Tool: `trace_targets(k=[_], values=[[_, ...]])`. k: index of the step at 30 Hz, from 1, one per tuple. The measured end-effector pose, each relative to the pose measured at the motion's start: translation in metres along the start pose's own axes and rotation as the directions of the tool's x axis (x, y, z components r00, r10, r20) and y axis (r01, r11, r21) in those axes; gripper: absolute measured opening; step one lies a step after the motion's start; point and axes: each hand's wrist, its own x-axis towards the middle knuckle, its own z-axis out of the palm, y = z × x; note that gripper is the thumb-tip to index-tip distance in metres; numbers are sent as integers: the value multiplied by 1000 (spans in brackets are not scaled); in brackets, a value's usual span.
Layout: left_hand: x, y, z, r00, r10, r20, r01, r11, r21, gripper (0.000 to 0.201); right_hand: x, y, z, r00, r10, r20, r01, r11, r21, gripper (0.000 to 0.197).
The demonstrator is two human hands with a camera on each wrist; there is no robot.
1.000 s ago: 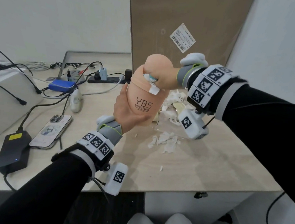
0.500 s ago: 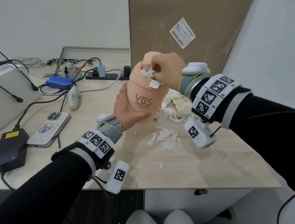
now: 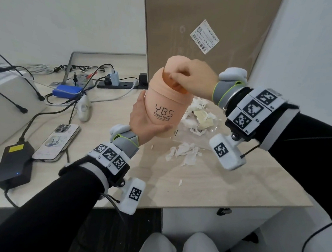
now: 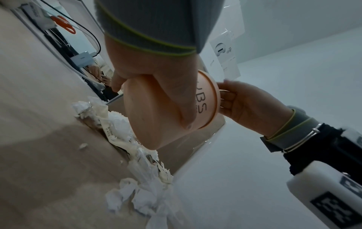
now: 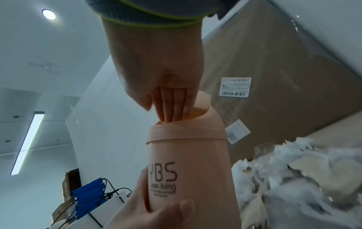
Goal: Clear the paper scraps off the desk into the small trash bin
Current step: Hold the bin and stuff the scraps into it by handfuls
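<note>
My left hand (image 3: 141,124) grips the peach "YBS" trash bin (image 3: 162,109) round its lower body and holds it tilted above the desk (image 3: 226,182). My right hand (image 3: 190,78) is at the bin's swing lid. In the right wrist view its straight fingers (image 5: 168,108) push down into the lid opening, and no scrap shows in them. White paper scraps (image 3: 185,153) lie on the desk below the bin, and a bigger heap (image 3: 199,116) lies behind it. The left wrist view shows the bin's base (image 4: 154,120) over the scraps (image 4: 137,193).
A tall cardboard box (image 3: 204,29) stands just behind the bin. To the left lie a phone (image 3: 56,141), a black power adapter (image 3: 15,165), a blue box (image 3: 68,93), a power strip (image 3: 120,84) and several cables. The desk's front edge (image 3: 214,204) is near my knees.
My right hand held white scraps at the lid; now its fingers are pushed into the opening and the scraps are out of sight. The bin stays held up in my left hand.
</note>
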Motion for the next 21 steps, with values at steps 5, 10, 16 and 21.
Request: trace_targets(k=[5, 10, 16, 21], values=[[-3, -1, -2, 1000, -15, 2, 15, 1000, -27, 132, -11, -1, 11, 978, 129, 164, -161, 966, 203, 55], [-8, -1, -26, 998, -31, -54, 24, 991, -130, 128, -15, 4, 19, 968, 92, -235, 12, 913, 408, 42], [-10, -20, -85, 972, -52, -227, 17, 988, -154, 122, -32, 9, 62, 989, 0, -147, 22, 988, 152, 23], [-12, -45, -124, 935, -108, -338, 72, 990, -117, 129, -40, -18, 118, 910, -104, 401, 214, 947, -241, 44]])
